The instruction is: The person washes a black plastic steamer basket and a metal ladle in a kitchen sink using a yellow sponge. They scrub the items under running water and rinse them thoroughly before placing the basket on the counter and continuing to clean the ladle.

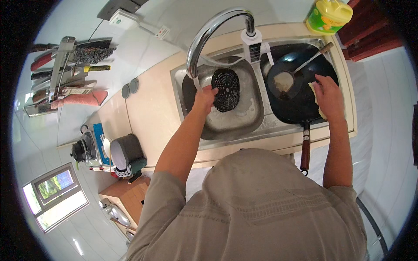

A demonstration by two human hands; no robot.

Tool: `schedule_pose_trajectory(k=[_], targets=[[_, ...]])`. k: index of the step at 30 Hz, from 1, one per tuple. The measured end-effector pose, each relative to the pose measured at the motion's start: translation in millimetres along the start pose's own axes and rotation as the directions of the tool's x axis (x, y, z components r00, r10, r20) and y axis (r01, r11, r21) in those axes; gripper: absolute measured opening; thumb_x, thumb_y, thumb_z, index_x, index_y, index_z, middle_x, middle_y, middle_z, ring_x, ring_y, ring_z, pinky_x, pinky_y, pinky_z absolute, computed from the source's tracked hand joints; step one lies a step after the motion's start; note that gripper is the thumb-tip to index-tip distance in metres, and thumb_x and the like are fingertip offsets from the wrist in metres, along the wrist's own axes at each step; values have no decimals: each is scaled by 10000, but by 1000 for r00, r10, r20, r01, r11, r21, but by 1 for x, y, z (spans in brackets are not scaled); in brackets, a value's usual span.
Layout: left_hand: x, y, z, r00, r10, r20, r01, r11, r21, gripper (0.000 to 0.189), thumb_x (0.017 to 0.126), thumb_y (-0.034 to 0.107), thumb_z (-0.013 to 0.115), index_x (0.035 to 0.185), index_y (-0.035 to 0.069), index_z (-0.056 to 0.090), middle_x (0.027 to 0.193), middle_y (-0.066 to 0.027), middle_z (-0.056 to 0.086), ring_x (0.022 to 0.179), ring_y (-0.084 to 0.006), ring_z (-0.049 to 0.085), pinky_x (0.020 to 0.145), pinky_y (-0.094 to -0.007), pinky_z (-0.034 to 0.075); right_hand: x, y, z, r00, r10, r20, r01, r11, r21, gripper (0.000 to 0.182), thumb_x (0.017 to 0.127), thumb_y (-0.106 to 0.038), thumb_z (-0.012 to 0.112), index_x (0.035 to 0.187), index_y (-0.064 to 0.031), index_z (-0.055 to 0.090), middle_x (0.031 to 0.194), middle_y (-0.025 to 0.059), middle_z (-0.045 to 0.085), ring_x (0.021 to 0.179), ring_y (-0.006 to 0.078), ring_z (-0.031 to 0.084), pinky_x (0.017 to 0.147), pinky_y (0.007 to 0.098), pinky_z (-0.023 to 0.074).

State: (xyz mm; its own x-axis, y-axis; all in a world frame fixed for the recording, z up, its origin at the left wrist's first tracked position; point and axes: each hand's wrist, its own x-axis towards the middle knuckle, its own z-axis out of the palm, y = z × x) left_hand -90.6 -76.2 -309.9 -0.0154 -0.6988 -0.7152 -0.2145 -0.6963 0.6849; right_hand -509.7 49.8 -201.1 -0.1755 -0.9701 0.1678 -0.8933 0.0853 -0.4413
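In the head view my left hand [206, 98] grips the edge of a black perforated oval plate [226, 89] above the left sink basin [248, 120]. Water runs from the chrome faucet [222, 16] onto or beside that hand. My right hand [328, 98] holds a pale yellow cloth or sponge [317, 101] at the right side of a black wok [284, 109], which lies over the right basin. Inside the wok rests a metal spatula or ladle [307, 63] with a wooden handle, near some cloudy liquid.
The wok's handle [305, 146] juts over the counter's front edge. A yellow jug [329, 16] stands at the back right corner. Several knives hang on a wall rack [62, 65] at left. A dark air fryer basket [129, 155] and two round grey lids [130, 88] are on the left.
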Motion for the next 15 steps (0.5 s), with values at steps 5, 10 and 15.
schedule_pose_trajectory(k=[5, 10, 15], targets=[[-14, -8, -1, 995, -42, -88, 12, 949, -314, 316, 967, 203, 700, 1242, 57, 640, 1076, -52, 693, 907, -201, 666, 714, -385, 553, 0, 10, 4, 1000, -17, -25, 18, 1000, 8, 263, 979, -200, 666, 1168, -19, 684, 1036, 170, 667, 914, 379, 676, 781, 452, 549], [-20, -15, -9, 999, -42, -35, 20, 874, -485, 507, 995, 199, 696, 1425, 18, 499, 1285, -98, 644, 1100, -236, 640, 938, -419, 538, 7, 0, 0, 1000, -2, -1, 2, 999, 41, 256, 975, -195, 668, 1161, -20, 684, 1044, 175, 668, 933, 386, 673, 798, 456, 548], [1, -51, -31, 1000, -22, 0, 19, 838, -545, 381, 1035, 194, 636, 1360, 3, 578, 1240, -105, 688, 1088, -254, 671, 994, -420, 548, 14, 0, -1, 999, -46, -1, 46, 999, 5, 249, 969, -159, 678, 1172, -15, 686, 1030, 174, 674, 941, 372, 680, 805, 438, 545]])
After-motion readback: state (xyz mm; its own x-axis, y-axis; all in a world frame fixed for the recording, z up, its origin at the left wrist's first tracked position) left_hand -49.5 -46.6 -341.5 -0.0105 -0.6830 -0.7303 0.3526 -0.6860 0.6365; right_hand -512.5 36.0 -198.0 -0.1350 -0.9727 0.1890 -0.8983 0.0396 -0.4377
